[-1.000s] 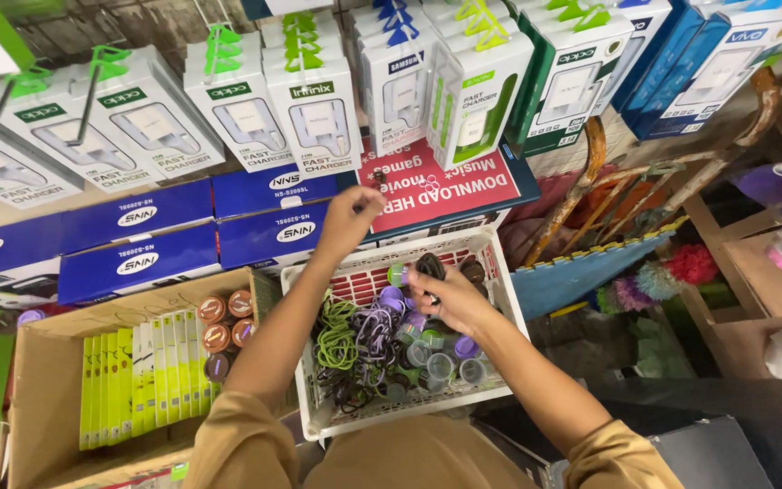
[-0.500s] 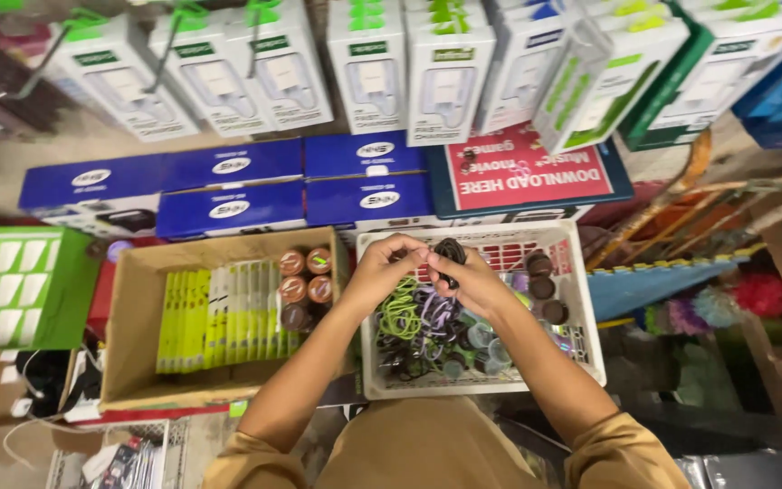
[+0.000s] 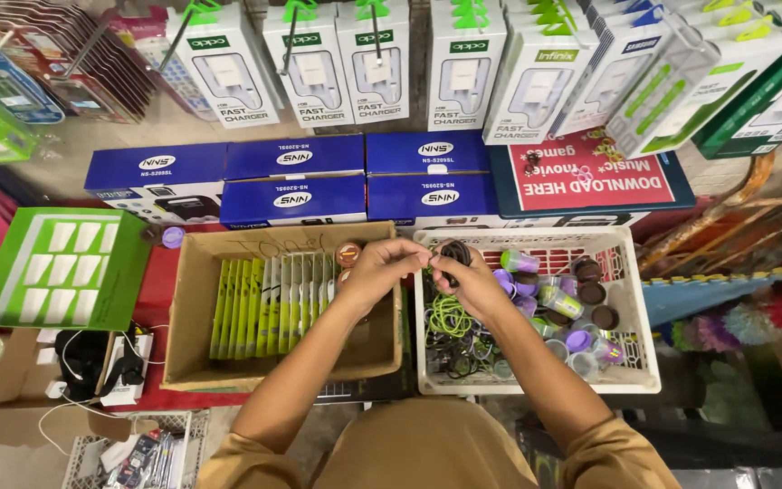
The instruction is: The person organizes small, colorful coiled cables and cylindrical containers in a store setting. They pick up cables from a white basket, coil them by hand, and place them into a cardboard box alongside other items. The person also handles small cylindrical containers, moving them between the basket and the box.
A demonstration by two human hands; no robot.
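Backdrop: hanging charger boxes.
Hands: left hand and right hand, fingers pinched on black cable.
Below fingers: white basket.

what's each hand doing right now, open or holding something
Left hand: closed, pinching one end of the black cable.
Right hand: closed on the same black cable, over the white basket.

One head-worn view looks steeply down from close above, facing the far charger boxes, with the white basket near centre.
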